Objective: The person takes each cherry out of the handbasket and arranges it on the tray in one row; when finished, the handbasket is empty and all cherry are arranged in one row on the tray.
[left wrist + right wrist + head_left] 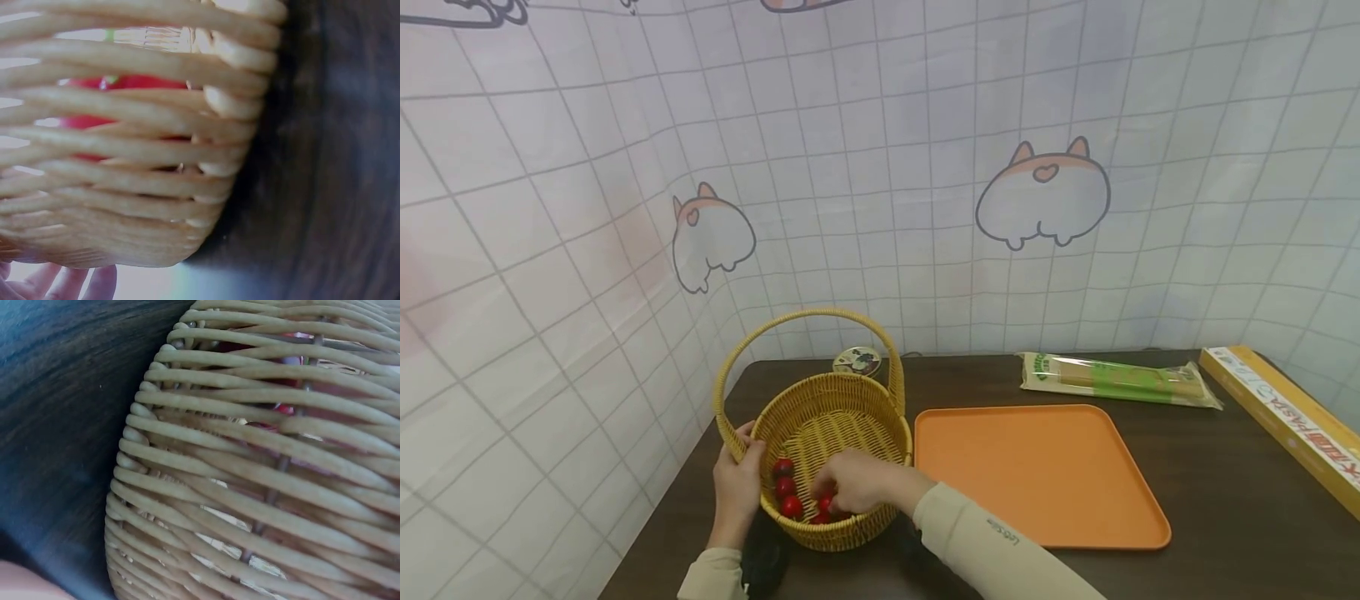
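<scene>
Reaching down into the basket [831, 433], the right hand [859, 481] has its fingers bent over a red fruit [825, 504] near the front wall; they touch it or come very close, but the fingertips are partly hidden, so I cannot tell whether they pinch it. The left hand [737, 483] holds the basket at its left side, beside the foot of the tall handle [808, 313], with thumb and fingers about the edge.

Three more red fruits [791, 507] lie in a row along the left of the basket floor, and at least one other shows low by the right hand. Both wrist views look at the woven wall from outside, with red showing through the gaps.

The basket stands upright on the dark table [1225, 500]. Just to its right lies an orange tray [1030, 475]. A round tin [857, 361] sits behind the basket, a clear-and-green packet [1112, 379] lies beyond the tray, and a long yellow box [1285, 417] slants along the far right.
</scene>
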A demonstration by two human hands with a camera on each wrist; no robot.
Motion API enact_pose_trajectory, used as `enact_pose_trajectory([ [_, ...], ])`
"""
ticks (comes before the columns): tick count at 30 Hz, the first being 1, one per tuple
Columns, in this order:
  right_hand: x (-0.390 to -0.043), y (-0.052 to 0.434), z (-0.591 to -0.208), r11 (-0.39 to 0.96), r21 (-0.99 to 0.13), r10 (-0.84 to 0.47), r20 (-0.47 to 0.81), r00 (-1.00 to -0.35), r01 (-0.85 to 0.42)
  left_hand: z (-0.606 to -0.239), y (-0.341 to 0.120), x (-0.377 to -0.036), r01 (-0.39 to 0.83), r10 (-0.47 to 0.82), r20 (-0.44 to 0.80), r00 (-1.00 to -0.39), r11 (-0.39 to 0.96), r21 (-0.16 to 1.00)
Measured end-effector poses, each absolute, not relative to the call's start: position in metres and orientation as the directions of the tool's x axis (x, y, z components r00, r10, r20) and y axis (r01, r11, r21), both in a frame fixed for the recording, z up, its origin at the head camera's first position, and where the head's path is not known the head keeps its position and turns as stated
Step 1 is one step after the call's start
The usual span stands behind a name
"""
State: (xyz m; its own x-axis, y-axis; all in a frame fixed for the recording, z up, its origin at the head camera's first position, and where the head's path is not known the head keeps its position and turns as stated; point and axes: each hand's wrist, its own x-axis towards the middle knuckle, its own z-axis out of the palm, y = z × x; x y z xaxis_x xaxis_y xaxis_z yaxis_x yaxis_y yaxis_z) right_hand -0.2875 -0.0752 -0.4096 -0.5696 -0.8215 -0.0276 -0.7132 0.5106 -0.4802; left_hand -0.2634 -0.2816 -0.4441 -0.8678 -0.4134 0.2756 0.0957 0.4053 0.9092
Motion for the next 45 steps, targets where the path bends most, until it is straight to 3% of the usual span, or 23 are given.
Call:
enact_pose_trajectory([
  [11, -0.286, -0.059, -0.405, 0.465, -0.571, -0.732, 0.180, -0.656, -0.676, -0.448, -0.285, -0.264, 0.090, -0.419, 0.274, -0.866, 0.409, 0.908],
  [20, -0.282, -0.022, -0.399, 0.322, -0.760, -0.587, 0.307, -0.749, -0.564, -0.444, -0.284, -0.264, 0.099, -0.400, 0.280, -0.873, 0.415, 0.904],
  [26, -0.283, 0.006, -0.395, 0.234, -0.830, -0.562, 0.309, -0.767, -0.506, -0.446, -0.285, -0.266, 0.092, -0.405, 0.277, -0.872, 0.420, 0.903],
  [37, -0.295, 0.035, -0.394, 0.203, -0.832, -0.604, 0.309, -0.735, -0.517, -0.446, -0.289, -0.263, 0.067, -0.426, 0.292, -0.857, 0.470, 0.880],
  [45, -0.312, 0.065, -0.397, 0.277, -0.823, -0.492, 0.323, -0.809, -0.497, -0.447, -0.290, -0.263, 0.090, -0.429, 0.313, -0.848, 0.464, 0.881],
])
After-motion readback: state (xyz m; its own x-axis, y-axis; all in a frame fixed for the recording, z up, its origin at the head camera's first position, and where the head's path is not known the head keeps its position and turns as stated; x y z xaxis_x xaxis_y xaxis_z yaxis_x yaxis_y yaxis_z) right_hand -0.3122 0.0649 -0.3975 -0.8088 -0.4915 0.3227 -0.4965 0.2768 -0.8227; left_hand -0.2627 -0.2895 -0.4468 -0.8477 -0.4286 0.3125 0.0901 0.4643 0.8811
